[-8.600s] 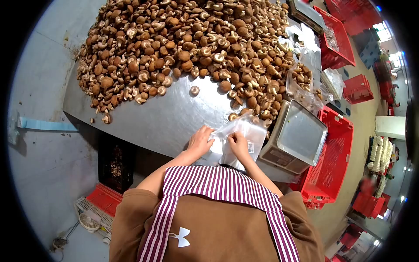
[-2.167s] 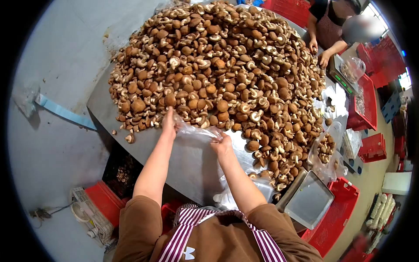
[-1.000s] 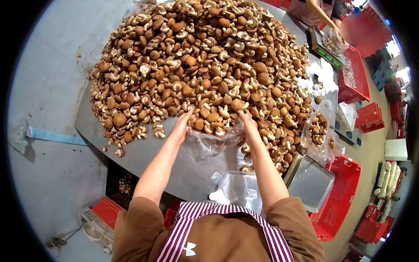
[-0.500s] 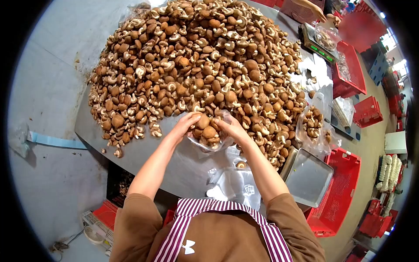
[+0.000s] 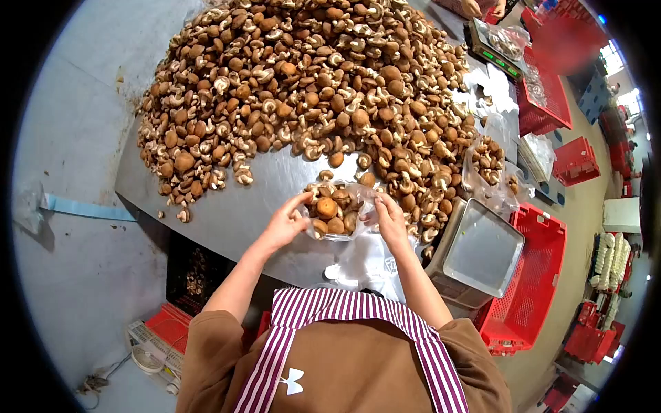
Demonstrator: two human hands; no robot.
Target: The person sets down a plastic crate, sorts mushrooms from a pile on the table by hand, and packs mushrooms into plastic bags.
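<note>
Between my hands is a clear plastic bag (image 5: 337, 231) with several brown mushrooms (image 5: 330, 208) in it, low over the metal table (image 5: 206, 224). My left hand (image 5: 286, 224) pinches the left side of the bag's rim. The right side of the rim is gripped by my right hand (image 5: 387, 219). Beyond the bag a large mushroom pile (image 5: 303, 89) covers the far part of the table. Flat clear bags (image 5: 372, 265) lie near the table's front edge, just below the held bag.
A scale with a metal tray (image 5: 484, 248) stands at the right, beside a red crate (image 5: 530, 282). Farther back are another bag of mushrooms (image 5: 487, 160), a scale with a green display (image 5: 497, 58) and a person's hands (image 5: 475, 8).
The bag, empty at first, was opened at the pile and now holds mushrooms. Both hands have drawn it back from the pile towards my body.
</note>
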